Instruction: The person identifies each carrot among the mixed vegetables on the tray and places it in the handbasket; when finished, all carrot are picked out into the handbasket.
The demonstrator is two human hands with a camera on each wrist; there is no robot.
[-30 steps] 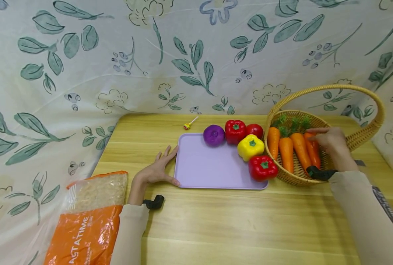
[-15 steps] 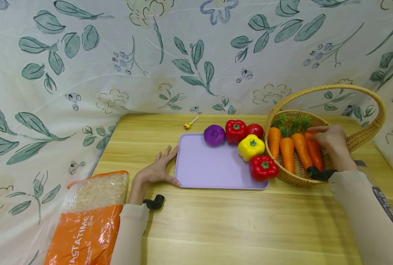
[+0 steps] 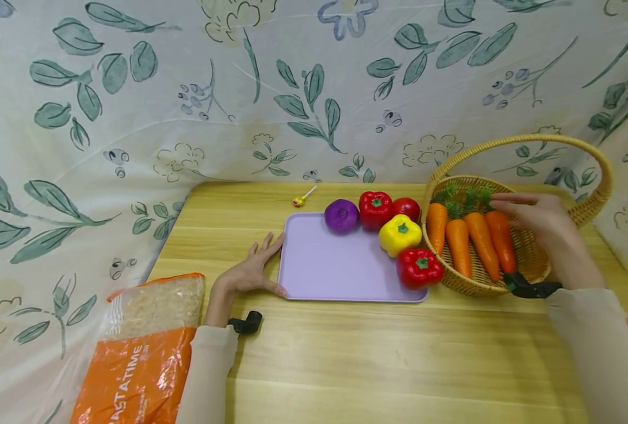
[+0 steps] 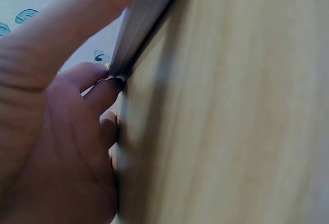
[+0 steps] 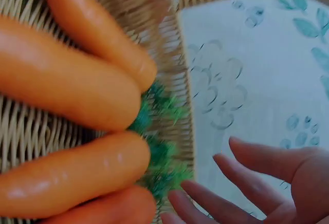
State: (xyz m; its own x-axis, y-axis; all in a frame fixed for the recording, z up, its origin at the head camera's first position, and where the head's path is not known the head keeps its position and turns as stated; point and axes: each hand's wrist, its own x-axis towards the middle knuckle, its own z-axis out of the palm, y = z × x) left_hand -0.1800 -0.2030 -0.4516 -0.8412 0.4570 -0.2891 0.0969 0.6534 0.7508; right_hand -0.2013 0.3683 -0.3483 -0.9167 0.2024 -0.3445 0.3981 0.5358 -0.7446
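My left hand (image 3: pixel 247 274) lies at the left end of a lilac tray (image 3: pixel 335 268), its fingers spread along the short edge and the thumb at the near corner. In the left wrist view, the fingertips (image 4: pixel 115 84) touch the tray's side (image 4: pixel 141 23). My right hand (image 3: pixel 552 227) hovers over the right side of a wicker basket (image 3: pixel 467 287), fingers extended and holding nothing. Several orange carrots (image 3: pixel 480 238) with green tops lie side by side in that basket. Nearest the right hand is the rightmost carrot (image 3: pixel 500 232); the right wrist view shows the fingers (image 5: pixel 205 198) apart from the carrots.
A round purple vegetable (image 3: pixel 342 216), a red pepper (image 3: pixel 375 210), a yellow pepper (image 3: pixel 400 235) and another red pepper (image 3: pixel 419 268) line the tray's right part. A round red item (image 3: pixel 406 208) sits behind. A lollipop (image 3: pixel 299 201) and an orange bag (image 3: pixel 139 359) lie on the table.
My right hand has let go of the rightmost carrot and moved a little right and away from it. The left hand and the tray have stayed put.
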